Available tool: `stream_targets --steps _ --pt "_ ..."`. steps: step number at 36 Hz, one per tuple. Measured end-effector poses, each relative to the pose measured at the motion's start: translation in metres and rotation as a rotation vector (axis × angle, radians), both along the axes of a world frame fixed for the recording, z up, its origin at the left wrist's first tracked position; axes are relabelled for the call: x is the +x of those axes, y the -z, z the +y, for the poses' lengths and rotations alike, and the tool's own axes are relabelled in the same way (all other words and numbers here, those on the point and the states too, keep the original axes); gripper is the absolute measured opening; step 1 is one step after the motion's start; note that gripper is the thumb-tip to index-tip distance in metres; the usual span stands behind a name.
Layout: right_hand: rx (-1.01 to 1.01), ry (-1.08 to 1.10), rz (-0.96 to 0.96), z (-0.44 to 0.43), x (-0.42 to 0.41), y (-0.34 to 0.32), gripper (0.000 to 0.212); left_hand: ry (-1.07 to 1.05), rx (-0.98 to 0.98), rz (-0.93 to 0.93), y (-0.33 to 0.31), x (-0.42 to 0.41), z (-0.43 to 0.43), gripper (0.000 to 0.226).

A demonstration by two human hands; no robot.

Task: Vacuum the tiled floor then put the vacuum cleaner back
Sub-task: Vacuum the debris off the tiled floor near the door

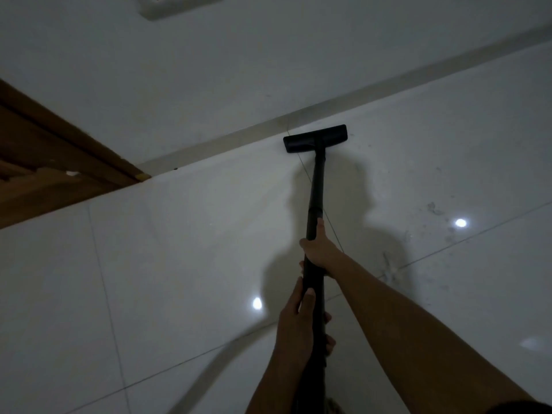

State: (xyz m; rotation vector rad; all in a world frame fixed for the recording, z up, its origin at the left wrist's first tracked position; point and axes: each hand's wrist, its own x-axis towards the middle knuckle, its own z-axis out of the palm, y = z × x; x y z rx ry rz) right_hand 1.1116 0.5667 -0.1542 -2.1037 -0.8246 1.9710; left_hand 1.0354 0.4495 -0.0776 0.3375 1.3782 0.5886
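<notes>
- Right hand [318, 249] and left hand [295, 321] both grip the wand [316, 180].
- Floor head [315, 138] rests on tiled floor [179, 249], just beside skirting [209, 149].
- Risk: a forward push would likely strike the skirting, scuffing it.

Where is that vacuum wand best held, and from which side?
On the wand's upper half, one hand from each side. It is a long thin tube slanting up from the head, and the right hand and left hand grip it so.

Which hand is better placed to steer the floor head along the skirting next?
Right, probably: the right hand grips the tube nearer the floor head; the left hand grips it farther back.
</notes>
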Motion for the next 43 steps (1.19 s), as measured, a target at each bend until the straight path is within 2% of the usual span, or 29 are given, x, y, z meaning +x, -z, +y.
stream_targets --steps 9,11,15,27,43 --pt "0.062 -0.1 -0.069 0.013 -0.003 -0.005 0.077 0.022 0.024 0.013 -0.006 -0.004 0.013 0.044" --pt "0.025 -0.002 -0.08 0.041 0.049 -0.012 0.076 0.118 0.01 0.007 -0.017 0.041 0.049 0.043" --pt "0.096 0.008 -0.087 0.048 0.045 -0.019 0.075 0.114 0.042 0.027 -0.02 0.04 0.058 0.043" --pt "0.101 -0.013 -0.122 0.041 0.05 -0.016 0.075 0.038 0.02 0.001 -0.01 0.05 0.047 0.043" --pt "0.08 0.048 -0.164 -0.029 0.14 -0.028 0.073 0.203 0.036 0.071 -0.038 0.132 -0.008 0.039"
